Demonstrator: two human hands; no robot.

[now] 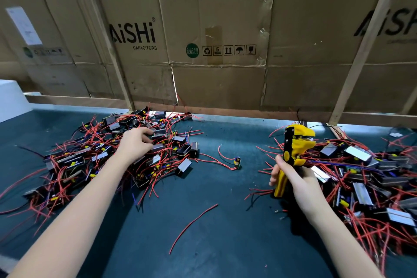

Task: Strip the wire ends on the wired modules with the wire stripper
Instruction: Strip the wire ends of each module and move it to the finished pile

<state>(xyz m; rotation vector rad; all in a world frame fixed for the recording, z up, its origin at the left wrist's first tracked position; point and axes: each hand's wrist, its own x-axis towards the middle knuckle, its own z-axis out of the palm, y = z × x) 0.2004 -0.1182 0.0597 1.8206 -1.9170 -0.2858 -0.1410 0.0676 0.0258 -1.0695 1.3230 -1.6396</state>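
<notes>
Cardboard cartons (203, 36) printed "AiSHi CAPACITORS", braced by pale wooden battens, walled off the far edge of a dark teal tabletop (225, 228). Left of the wire stripper (293, 153) lay one heap of wired modules (94, 160), black blocks tangled with red leads; a second heap (370, 178) spread just right of the stripper, reaching behind it. Between the stripper and the left heap sat a single small board (237, 161) with red leads, and nearer the camera than the stripper a loose red wire (194, 224) lay on the bare surface.

The right hand (291, 178) had its grip clamped around the stripper's yellow-and-black handles, fingers curled round them. The tool stood nearly upright, long axis vertical, its yellow head at the top pointing up and to the right, toward the cartons; the head's parts stood apart with nothing visible between them.

The left hand (135, 142), arm stretched out over the left heap, curled its fingertips onto a grey-topped module (159, 134) near the heap's far side; whether it pinched or merely touched it could not be told.
</notes>
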